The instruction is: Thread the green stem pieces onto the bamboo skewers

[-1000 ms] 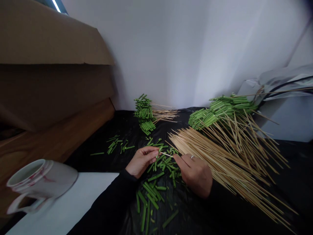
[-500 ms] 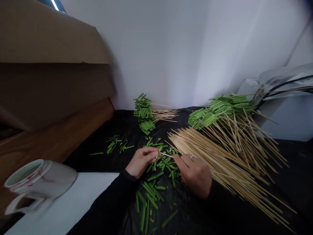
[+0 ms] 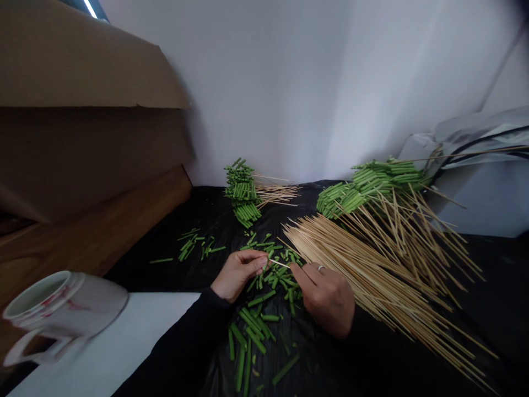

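Between thumb and fingers my left hand (image 3: 238, 272) pinches a short piece of green stem (image 3: 270, 256). A thin bamboo skewer (image 3: 280, 263) runs from that piece to my right hand (image 3: 326, 295), whose fingers are closed around it; a ring is on one finger. Whether the tip has gone through the stem is hidden by the left fingers. Loose cut green stem pieces (image 3: 256, 325) lie beneath and in front of both hands. To the right, close by my right hand, is a large pile of bare bamboo skewers (image 3: 363, 264).
Skewered green stems (image 3: 242, 193) are stacked at the back centre, with a bigger stack of them (image 3: 372, 184) at the back right. A mug (image 3: 61, 309) stands on a white sheet (image 3: 144, 320) at left. Cardboard (image 3: 95, 154) rises behind it. Black plastic (image 3: 161, 237) covers the work surface.
The view has shifted very slightly. Both hands keep nearly the same pose, and the green stem piece in my left fingers sits a little differently on the skewer's end.
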The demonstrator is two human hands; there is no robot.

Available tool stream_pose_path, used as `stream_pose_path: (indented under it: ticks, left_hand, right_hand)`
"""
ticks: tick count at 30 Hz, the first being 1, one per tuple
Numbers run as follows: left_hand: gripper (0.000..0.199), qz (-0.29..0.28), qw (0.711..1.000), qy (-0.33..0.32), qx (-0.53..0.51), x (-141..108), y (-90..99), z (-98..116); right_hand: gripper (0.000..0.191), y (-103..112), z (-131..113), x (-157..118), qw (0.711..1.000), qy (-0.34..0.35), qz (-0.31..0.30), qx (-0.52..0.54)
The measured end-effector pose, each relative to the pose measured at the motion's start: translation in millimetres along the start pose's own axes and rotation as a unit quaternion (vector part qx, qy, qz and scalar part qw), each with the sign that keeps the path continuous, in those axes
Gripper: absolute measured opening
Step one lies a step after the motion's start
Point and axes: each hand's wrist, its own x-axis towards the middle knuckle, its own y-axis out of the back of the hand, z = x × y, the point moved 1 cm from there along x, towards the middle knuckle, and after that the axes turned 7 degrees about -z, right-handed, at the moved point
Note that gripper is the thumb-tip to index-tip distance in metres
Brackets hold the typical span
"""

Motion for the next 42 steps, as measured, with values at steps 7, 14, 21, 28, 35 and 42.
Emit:
stream_pose_path:
  ticks: [7,14,21,28,35,42]
  left_hand:
    - [0.029,-0.001,1.0,-0.015,0.013,-0.4,-1.1,-0.1]
    - [0.03,-0.004,1.0,-0.004,0.005,-1.2,-0.9,-0.5]
    - [0.029,-0.014,1.0,-0.011,-0.022,-3.0,-5.8,4.1]
    - [0.026,-0.032,0.998,0.002,-0.061,-4.8,-8.1,3.8]
    - [0.023,-0.034,0.997,0.008,-0.068,-3.6,-6.7,1.9]
    - [0.022,-0.046,0.997,0.012,-0.062,-4.9,-8.0,2.3]
  right_hand:
    - [0.028,0.5,-3.8,1.7,1.0,-0.011,0.014,-0.013]
    - [0.027,-0.7,-5.0,1.4,1.0,-0.011,0.02,0.005]
    - [0.026,-0.1,-3.9,4.1,0.999,-0.029,0.017,-0.001]
    - [0.03,-1.6,-2.6,2.2,1.0,-0.025,0.007,-0.008]
    - [0.03,1.3,-6.9,3.4,1.0,-0.019,0.019,0.007]
    - [0.03,3.7,-8.6,5.0,1.0,-0.018,0.021,0.013]
